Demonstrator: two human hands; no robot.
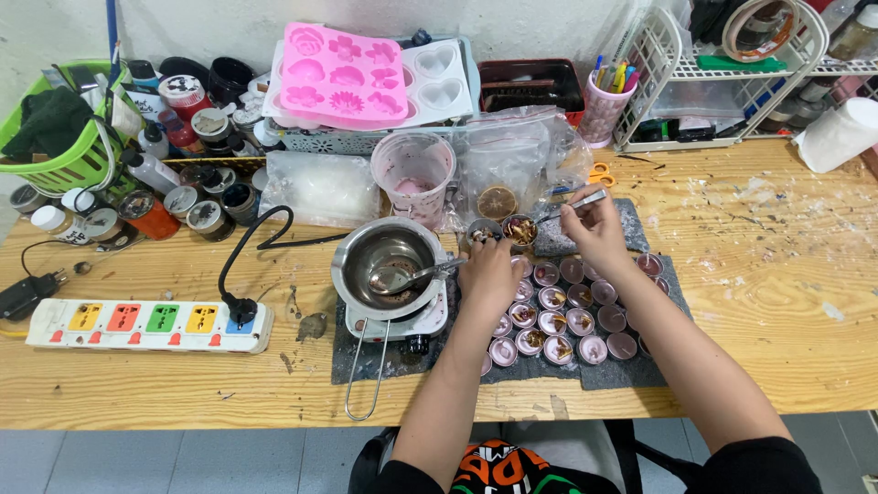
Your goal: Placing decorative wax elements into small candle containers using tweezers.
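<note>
My left hand (pixel 489 273) rests over the left end of several small round tins (pixel 558 322) filled with pinkish wax and dried bits, laid out on a grey felt mat (pixel 611 373). Whether its fingers hold anything I cannot tell. My right hand (pixel 594 224) is shut on metal tweezers (pixel 569 207), whose tip points into a small tin of dried petals (pixel 519 230). A second small tin (pixel 482 232) stands just left of it.
A steel melting pot (pixel 384 261) with a spoon sits on a small hot plate (pixel 399 322), left of my hands. A power strip (pixel 146 325) lies at the left. Pink and white silicone moulds (pixel 347 78), jars, plastic bags, a measuring cup (pixel 413 174) and a wire rack (pixel 722 73) crowd the back.
</note>
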